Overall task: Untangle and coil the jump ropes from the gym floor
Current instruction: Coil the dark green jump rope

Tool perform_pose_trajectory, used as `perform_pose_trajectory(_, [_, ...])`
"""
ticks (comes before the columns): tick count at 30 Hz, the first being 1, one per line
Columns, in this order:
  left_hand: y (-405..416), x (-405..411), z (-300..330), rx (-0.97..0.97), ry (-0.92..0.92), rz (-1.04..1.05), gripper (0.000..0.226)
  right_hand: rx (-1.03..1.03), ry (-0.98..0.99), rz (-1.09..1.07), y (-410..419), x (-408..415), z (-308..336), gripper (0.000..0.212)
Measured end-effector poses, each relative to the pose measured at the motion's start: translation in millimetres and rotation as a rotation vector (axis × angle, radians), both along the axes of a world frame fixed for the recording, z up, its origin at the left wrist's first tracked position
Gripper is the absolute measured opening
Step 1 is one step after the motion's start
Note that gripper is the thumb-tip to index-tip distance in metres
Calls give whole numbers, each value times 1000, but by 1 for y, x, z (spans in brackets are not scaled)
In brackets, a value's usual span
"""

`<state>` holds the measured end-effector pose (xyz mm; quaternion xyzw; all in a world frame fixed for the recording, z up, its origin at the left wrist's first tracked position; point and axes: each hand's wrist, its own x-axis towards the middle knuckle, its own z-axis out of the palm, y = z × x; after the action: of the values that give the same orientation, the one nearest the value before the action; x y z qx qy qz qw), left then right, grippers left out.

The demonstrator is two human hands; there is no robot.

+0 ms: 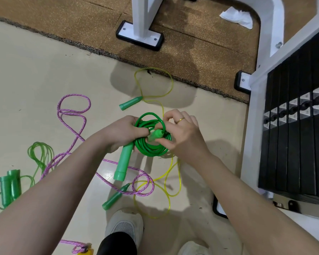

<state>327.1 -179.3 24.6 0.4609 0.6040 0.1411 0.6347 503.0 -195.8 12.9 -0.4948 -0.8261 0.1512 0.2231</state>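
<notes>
A solid green jump rope (151, 150) is wound into a small coil held in the air between both hands. My left hand (124, 132) grips the coil's left side, and one green handle (122, 162) hangs down from it. My right hand (182, 133) pinches the rope's other green handle (156, 135) at the middle of the coil. On the floor lie a pink braided rope (70, 116), a yellow rope (155, 85) with green handles (130, 103), and a clear green rope (41, 155) with its handles (9, 186) together at the left.
A black weight stack (293, 126) in a white machine frame (265, 30) stands at the right. A white post on a base plate (139, 36) rises from the brown rubber mat. A crumpled white tissue (237, 16) lies on the mat. My white shoes (125, 227) are at the bottom.
</notes>
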Motion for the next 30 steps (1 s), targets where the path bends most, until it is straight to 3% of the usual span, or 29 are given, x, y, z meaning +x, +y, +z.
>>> perform_pose_trajectory(2, [-1, 0, -1, 3, -22, 20, 5, -98, 6, -75, -3, 0, -3, 37])
perform_pose_trajectory(3, [-2, 1, -1, 1, -41, 39, 9, -260, 115, -126, -4, -3, 2, 47])
perform_pose_trajectory(4, [-2, 2, 0, 4, -55, 54, 12, -506, 350, -215, -2, -7, 13, 53])
perform_pose_trajectory(6, [-2, 6, 4, 41, -77, 41, 3, -952, 995, -439, 7, -11, 31, 41])
perform_pose_trajectory(7, [-2, 8, 4, 69, -99, 35, 7, -1065, 1180, -467, 9, -9, 32, 36])
perform_pose_trajectory(8, [-1, 10, 5, 86, -137, 35, 17, -1107, 1225, -443, 8, -7, 33, 35])
perform_pose_trajectory(11, [0, 16, 13, 117, -270, 16, 29, -1142, 1124, -279, 1, -2, 32, 30])
perform_pose_trajectory(14, [1, 16, 19, 160, -296, 4, 13, -1285, 1220, -203, 1, 4, 39, 42])
perform_pose_trajectory(16, [1, 16, 22, 171, -290, -27, 7, -1304, 1233, -145, 2, 6, 36, 56])
perform_pose_trajectory(18, [1, 17, 22, 178, -254, -66, 8, -1271, 1185, -84, 0, 6, 34, 55])
perform_pose_trajectory(22, [3, 20, 29, 203, -209, -94, 5, -1216, 1164, -96, -3, 6, 32, 93])
perform_pose_trajectory(24, [6, 21, 32, 211, -186, -113, 15, -1184, 1165, -138, -4, 8, 29, 103])
perform_pose_trajectory(26, [8, 21, 33, 230, -151, -142, 23, -1092, 1100, -132, -5, 12, 31, 77])
perform_pose_trajectory(28, [10, 20, 34, 257, -131, -136, 15, -1051, 1148, -132, -4, 18, 36, 41])
perform_pose_trajectory(30, [11, 23, 37, 284, -119, -114, 9, -1104, 1240, -122, -2, 22, 45, 42])
